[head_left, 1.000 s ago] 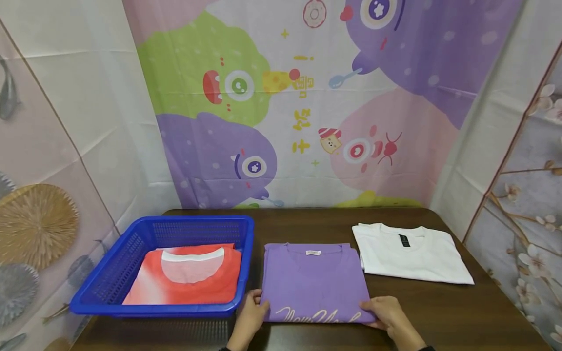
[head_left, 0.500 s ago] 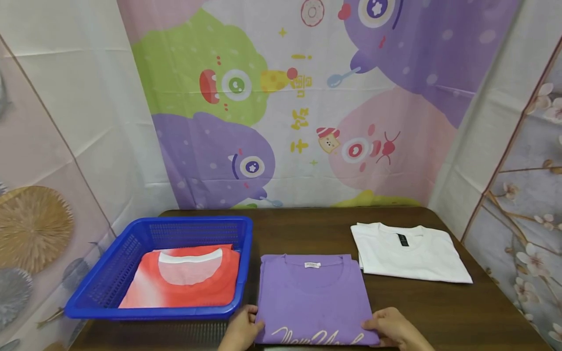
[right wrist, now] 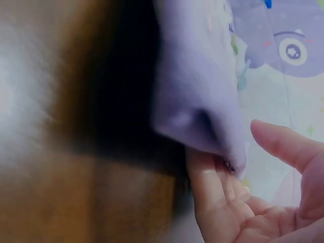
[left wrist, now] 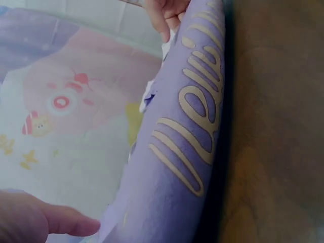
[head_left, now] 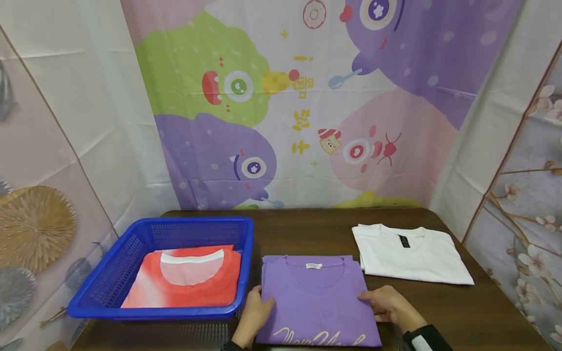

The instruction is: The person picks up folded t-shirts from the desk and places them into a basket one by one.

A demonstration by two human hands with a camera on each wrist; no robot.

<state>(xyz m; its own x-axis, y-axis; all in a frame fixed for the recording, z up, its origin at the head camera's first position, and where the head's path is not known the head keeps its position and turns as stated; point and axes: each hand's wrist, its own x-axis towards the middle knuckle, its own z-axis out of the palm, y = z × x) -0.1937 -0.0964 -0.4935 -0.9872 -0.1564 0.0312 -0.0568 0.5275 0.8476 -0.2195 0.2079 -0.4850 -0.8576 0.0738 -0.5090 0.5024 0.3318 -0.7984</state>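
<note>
A folded purple T-shirt [head_left: 313, 302] with cream script lettering lies on the table, neckline facing away. My left hand [head_left: 255, 312] is at its left side, thumb over the cloth and fingertips along the edge. In the left wrist view the left thumb [left wrist: 71, 221] is straight, its tip right at the fabric; the other left fingers are hidden. On the opposite side is my right hand [head_left: 392, 306]. The right wrist view shows its fingers [right wrist: 206, 185] reaching under the shirt's edge, while the thumb [right wrist: 283, 144] stands apart from the cloth.
Left of the shirt stands a blue plastic basket [head_left: 153, 312] holding a folded red-and-white shirt [head_left: 193, 282]. A folded white T-shirt [head_left: 414, 258] lies at the right on the dark wooden table [head_left: 303, 229]. Printed curtains [head_left: 290, 180] hang behind and along both sides.
The purple T-shirt first slid toward me, with both hands holding its front corners. Since then it has stayed put while both hands moved up along its sides, away from the corners.
</note>
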